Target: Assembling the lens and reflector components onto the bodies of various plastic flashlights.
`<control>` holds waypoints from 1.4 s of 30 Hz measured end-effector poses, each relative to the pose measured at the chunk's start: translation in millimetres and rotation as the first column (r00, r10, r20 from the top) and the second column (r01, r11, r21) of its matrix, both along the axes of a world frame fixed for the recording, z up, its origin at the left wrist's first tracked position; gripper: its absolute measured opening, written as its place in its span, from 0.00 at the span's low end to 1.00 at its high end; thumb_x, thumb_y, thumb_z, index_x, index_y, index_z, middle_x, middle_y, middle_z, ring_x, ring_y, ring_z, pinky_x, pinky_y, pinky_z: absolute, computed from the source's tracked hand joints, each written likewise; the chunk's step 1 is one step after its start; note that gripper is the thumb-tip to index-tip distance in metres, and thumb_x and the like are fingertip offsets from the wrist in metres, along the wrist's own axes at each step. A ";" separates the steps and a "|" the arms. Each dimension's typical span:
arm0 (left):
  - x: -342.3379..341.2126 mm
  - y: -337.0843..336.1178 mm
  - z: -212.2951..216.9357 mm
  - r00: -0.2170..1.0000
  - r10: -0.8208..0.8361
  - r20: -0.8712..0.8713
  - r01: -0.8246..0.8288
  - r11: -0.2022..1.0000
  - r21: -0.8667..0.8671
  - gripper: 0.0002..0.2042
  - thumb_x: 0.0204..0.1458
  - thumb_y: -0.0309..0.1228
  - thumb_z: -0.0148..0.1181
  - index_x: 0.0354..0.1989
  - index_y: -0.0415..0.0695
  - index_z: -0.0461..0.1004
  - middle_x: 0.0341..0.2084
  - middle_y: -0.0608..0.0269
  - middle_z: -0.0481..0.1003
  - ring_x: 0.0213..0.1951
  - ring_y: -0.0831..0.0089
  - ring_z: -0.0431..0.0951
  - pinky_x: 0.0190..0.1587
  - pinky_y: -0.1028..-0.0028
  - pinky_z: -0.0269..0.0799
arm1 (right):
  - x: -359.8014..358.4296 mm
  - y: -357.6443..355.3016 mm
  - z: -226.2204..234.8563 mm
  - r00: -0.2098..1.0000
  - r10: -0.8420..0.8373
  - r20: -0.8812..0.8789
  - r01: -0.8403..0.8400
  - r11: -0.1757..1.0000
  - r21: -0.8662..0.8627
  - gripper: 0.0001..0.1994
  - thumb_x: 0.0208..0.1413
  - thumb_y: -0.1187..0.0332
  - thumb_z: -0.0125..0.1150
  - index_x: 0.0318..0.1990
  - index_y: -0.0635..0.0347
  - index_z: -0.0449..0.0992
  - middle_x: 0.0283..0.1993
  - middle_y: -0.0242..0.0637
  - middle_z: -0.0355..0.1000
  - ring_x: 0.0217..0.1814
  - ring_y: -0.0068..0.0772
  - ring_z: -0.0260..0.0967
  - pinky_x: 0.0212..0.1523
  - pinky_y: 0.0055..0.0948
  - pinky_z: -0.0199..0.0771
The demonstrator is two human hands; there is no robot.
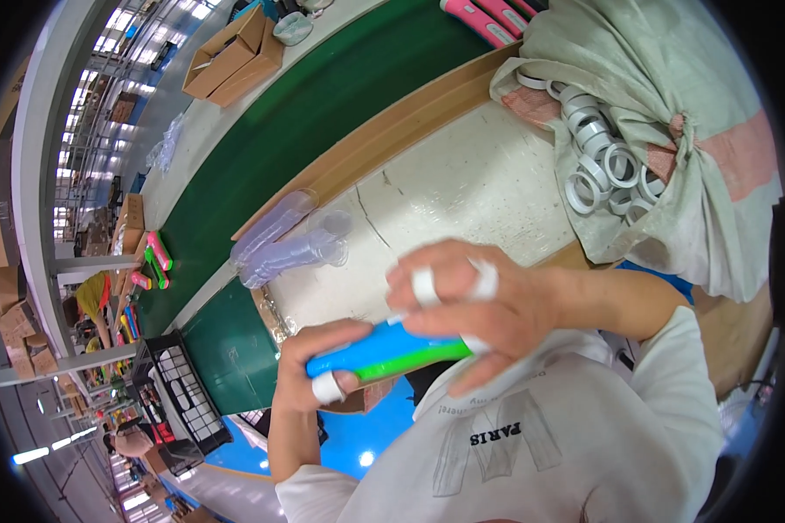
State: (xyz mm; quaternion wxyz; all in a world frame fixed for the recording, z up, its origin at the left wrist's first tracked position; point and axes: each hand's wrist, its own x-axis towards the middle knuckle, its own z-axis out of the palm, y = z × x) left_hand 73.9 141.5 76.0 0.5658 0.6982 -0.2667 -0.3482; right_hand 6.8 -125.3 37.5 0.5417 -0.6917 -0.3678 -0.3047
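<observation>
A long rounded blue and green casing (pixel 384 350) is held level in front of my chest, blue above and bright green below. My left hand (pixel 316 364) wraps around its left end, with a white band on the thumb. Over the right end lies my right hand (pixel 475 301), its fingers bent around it and slightly blurred by motion. White bands circle several of its fingers. A white edge shows where the casing meets my right hand; I cannot tell whether it is a ring or another band. The casing's right end is hidden.
White rings (pixel 595 139) spill from a woven sack (pixel 645 52) at the right. Stacks of clear plastic discs (pixel 296 253) lie on the white tabletop (pixel 462 174). Beyond a cardboard edge runs a green conveyor belt (pixel 323 96), with pink casings (pixel 480 22) at its far right. A black crate (pixel 183 392) stands left.
</observation>
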 end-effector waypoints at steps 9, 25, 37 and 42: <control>8.0 -59.0 -26.2 0.090 -0.335 0.938 -0.016 0.941 0.338 0.33 0.24 0.22 0.65 0.50 0.54 0.74 0.49 0.53 0.71 0.31 0.63 0.72 0.31 0.68 0.73 | 28.7 -17.2 -44.3 0.203 0.543 -0.815 0.387 0.720 0.576 0.23 0.63 0.52 0.44 0.56 0.61 0.66 0.47 0.36 0.72 0.48 0.27 0.70 0.53 0.30 0.69; -15.0 -60.0 -59.0 0.911 0.354 -0.210 -0.370 0.928 -0.037 0.25 0.49 0.33 0.65 0.56 0.40 0.67 0.42 0.51 0.74 0.31 0.67 0.75 0.31 0.73 0.74 | 21.4 -26.1 -30.9 0.452 0.402 -0.796 0.297 0.773 0.560 0.25 0.65 0.48 0.38 0.57 0.57 0.66 0.46 0.34 0.69 0.50 0.25 0.67 0.50 0.27 0.67; -66.8 -84.8 -71.2 0.842 0.163 0.514 -0.265 0.956 0.130 0.35 0.49 0.35 0.66 0.62 0.35 0.55 0.48 0.52 0.72 0.47 0.58 0.75 0.49 0.65 0.70 | 5.3 0.1 -44.5 0.582 0.462 -0.669 0.356 0.595 0.721 0.18 0.58 0.63 0.59 0.53 0.57 0.65 0.49 0.40 0.69 0.52 0.33 0.69 0.53 0.33 0.72; -88.0 -80.8 -58.7 0.803 0.247 -0.542 -0.305 0.952 -0.019 0.34 0.45 0.26 0.66 0.61 0.42 0.56 0.33 0.59 0.70 0.22 0.79 0.69 0.22 0.80 0.65 | -8.1 13.5 -24.6 0.577 0.631 -0.519 0.314 0.415 0.854 0.14 0.54 0.64 0.62 0.44 0.54 0.66 0.45 0.42 0.70 0.51 0.42 0.71 0.54 0.41 0.72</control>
